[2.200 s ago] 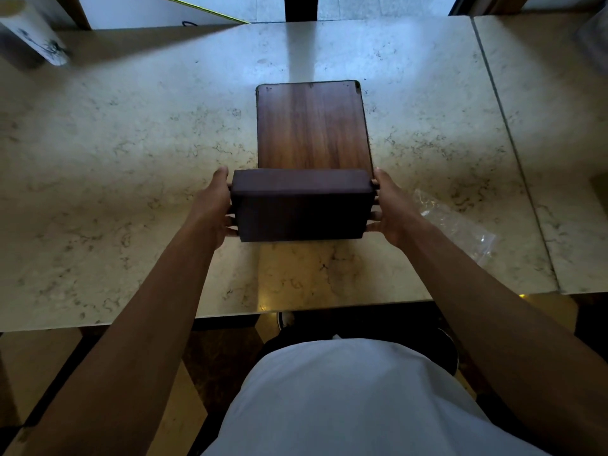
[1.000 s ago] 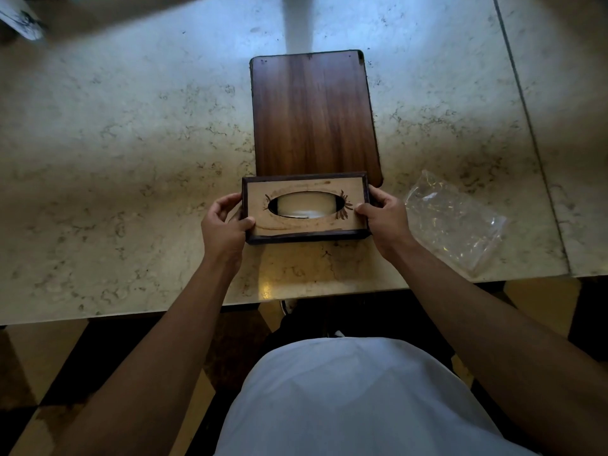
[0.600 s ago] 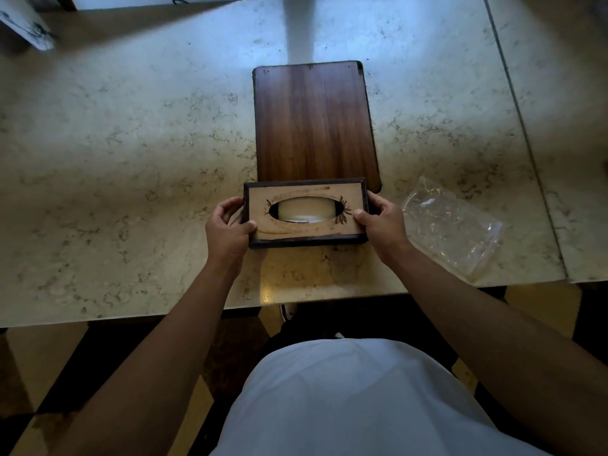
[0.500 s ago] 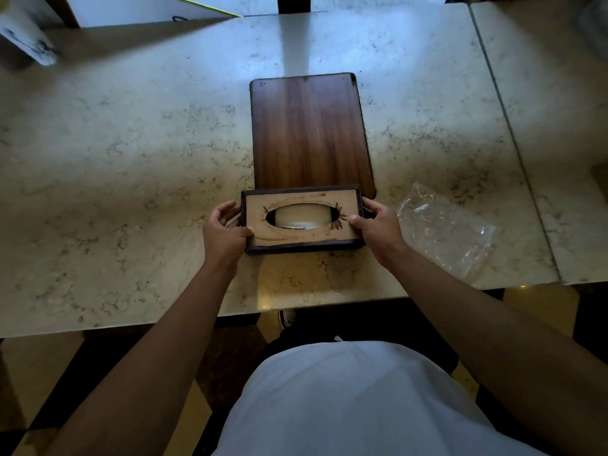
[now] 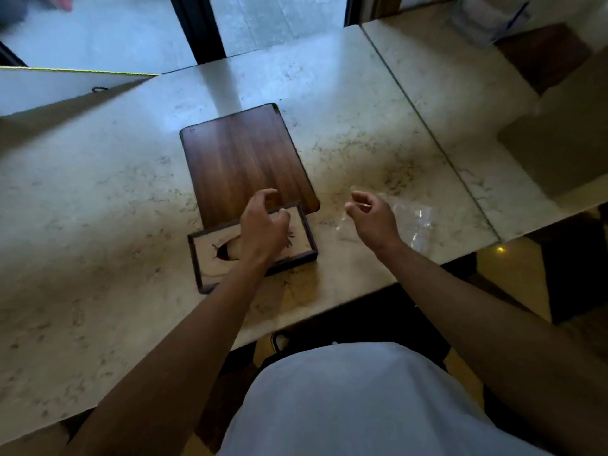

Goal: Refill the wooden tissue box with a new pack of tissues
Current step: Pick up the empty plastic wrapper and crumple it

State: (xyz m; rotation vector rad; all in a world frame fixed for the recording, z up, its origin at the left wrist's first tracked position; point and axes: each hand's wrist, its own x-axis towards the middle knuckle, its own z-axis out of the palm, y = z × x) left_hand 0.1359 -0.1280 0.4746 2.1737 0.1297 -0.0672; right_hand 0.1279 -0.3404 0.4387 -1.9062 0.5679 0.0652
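The wooden tissue box (image 5: 210, 261) stands on the marble table near its front edge, top up, with a dark frame, a pale top panel and an oval slot. My left hand (image 5: 263, 225) hovers over the right part of the box top, fingers curled and apart, covering much of the slot. My right hand (image 5: 373, 218) is in the air to the right of the box, fingers loosely bent, holding nothing. Under and beyond it lies an empty clear plastic wrapper (image 5: 414, 222).
A dark wooden board (image 5: 243, 159) lies flat just behind the box. The marble table (image 5: 98, 209) has a seam on the right to a second slab (image 5: 460, 93). A pale object (image 5: 487, 14) sits at the far right corner.
Both hands have let go of the sides of the box. My left hand moved over its top; my right hand lifted off to the right. The view tilted.
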